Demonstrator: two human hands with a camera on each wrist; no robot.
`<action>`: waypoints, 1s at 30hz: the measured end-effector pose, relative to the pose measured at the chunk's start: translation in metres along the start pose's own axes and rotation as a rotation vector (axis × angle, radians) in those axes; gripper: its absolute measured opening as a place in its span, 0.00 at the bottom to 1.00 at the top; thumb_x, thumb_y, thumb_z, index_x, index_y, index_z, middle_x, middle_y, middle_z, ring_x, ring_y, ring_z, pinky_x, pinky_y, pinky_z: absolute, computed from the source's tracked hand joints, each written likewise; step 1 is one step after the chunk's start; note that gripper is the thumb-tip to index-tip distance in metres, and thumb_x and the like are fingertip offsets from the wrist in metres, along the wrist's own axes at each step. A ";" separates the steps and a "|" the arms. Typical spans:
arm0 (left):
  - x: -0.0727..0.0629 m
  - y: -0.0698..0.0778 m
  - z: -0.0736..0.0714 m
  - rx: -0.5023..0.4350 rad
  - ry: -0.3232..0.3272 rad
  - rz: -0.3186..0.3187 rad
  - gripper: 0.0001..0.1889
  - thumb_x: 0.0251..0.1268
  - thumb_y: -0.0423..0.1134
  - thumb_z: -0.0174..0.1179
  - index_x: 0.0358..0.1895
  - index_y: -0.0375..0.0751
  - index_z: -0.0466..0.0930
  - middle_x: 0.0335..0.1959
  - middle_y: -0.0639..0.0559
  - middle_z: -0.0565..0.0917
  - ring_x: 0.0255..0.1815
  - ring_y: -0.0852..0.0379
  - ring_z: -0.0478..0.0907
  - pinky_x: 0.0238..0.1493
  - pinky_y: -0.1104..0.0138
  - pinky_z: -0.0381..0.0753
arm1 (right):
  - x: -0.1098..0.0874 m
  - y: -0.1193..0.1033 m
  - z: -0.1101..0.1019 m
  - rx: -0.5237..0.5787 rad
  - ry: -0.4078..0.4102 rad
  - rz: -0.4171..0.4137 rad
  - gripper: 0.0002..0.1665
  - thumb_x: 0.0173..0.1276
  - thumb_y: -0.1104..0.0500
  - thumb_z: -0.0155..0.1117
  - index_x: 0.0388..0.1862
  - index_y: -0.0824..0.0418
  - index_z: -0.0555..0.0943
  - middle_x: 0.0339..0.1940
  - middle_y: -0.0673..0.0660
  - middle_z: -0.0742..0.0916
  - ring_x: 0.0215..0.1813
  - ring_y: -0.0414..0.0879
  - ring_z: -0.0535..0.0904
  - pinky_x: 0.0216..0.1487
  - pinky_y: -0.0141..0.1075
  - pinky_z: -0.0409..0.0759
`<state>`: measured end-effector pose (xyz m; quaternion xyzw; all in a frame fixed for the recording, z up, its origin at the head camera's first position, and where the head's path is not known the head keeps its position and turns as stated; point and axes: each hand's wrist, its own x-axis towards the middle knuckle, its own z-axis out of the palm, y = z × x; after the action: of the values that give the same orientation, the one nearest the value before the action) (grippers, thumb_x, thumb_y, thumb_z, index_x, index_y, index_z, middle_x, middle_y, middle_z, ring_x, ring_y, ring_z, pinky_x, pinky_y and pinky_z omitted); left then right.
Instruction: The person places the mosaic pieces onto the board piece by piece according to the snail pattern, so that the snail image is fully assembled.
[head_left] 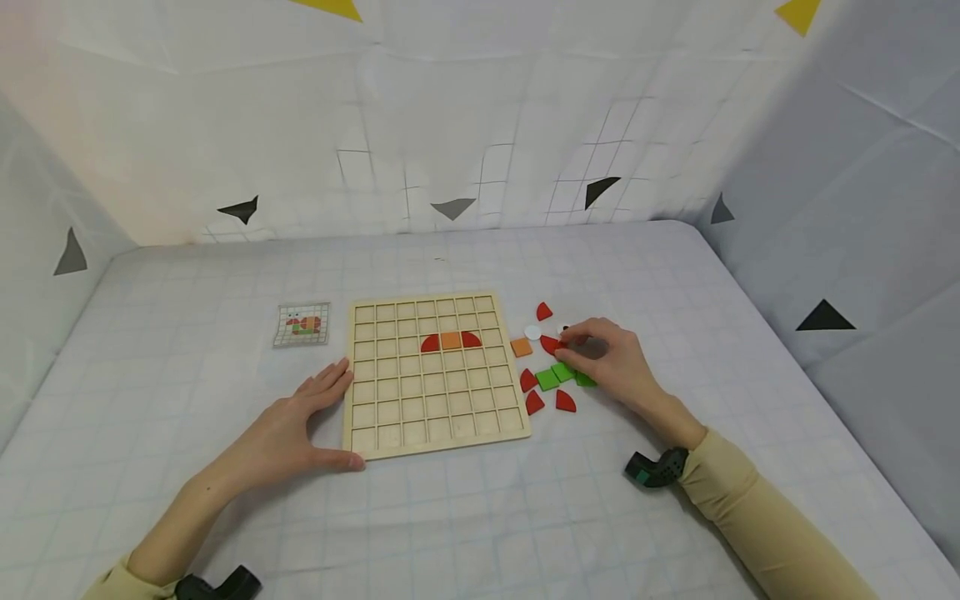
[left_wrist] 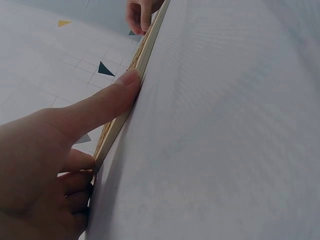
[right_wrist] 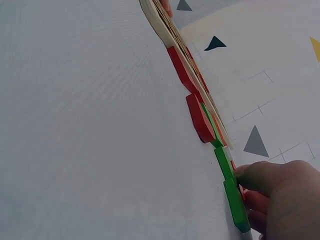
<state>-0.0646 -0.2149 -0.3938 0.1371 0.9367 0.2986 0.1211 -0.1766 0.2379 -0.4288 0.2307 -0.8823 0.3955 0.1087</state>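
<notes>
A wooden grid board (head_left: 438,400) lies on the table, with two red quarter-circle pieces (head_left: 431,342) in it on either side of an orange square (head_left: 451,340). My left hand (head_left: 296,429) rests against the board's left edge, fingers spread and thumb at the near corner. To the right of the board, my right hand (head_left: 611,358) pinches a red quarter-circle piece (head_left: 550,344) between thumb and fingers. Close by lie green squares (head_left: 547,380), more red quarter-circles (head_left: 566,401), another orange square (head_left: 521,347) and a white round piece (head_left: 532,332).
A small pattern card (head_left: 302,324) with a coloured figure on a grid lies left of the board. The table (head_left: 450,525) has a pale gridded cover. White sheets (head_left: 480,108) with dark and yellow triangles stand behind and at the sides.
</notes>
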 end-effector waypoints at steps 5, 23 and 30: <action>0.001 -0.001 0.000 0.007 0.000 -0.001 0.64 0.38 0.75 0.70 0.79 0.45 0.56 0.82 0.54 0.50 0.79 0.31 0.48 0.71 0.32 0.52 | 0.000 0.004 0.001 -0.004 0.028 -0.025 0.13 0.60 0.62 0.76 0.44 0.58 0.87 0.39 0.50 0.88 0.42 0.44 0.80 0.44 0.30 0.76; 0.002 -0.001 0.000 0.012 -0.006 -0.004 0.64 0.38 0.75 0.70 0.79 0.44 0.56 0.82 0.53 0.51 0.79 0.31 0.48 0.72 0.33 0.52 | 0.001 0.004 0.000 0.000 -0.003 0.054 0.19 0.60 0.59 0.77 0.51 0.56 0.86 0.41 0.49 0.88 0.41 0.42 0.79 0.44 0.26 0.76; 0.002 0.001 -0.001 0.009 -0.007 -0.005 0.64 0.38 0.74 0.71 0.79 0.45 0.56 0.82 0.53 0.51 0.79 0.31 0.48 0.71 0.32 0.51 | 0.001 0.004 0.001 -0.008 0.012 0.068 0.19 0.59 0.59 0.78 0.50 0.56 0.86 0.39 0.50 0.88 0.39 0.42 0.79 0.42 0.27 0.75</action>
<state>-0.0668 -0.2144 -0.3926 0.1363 0.9380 0.2934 0.1246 -0.1793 0.2394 -0.4314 0.1976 -0.8907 0.3967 0.1015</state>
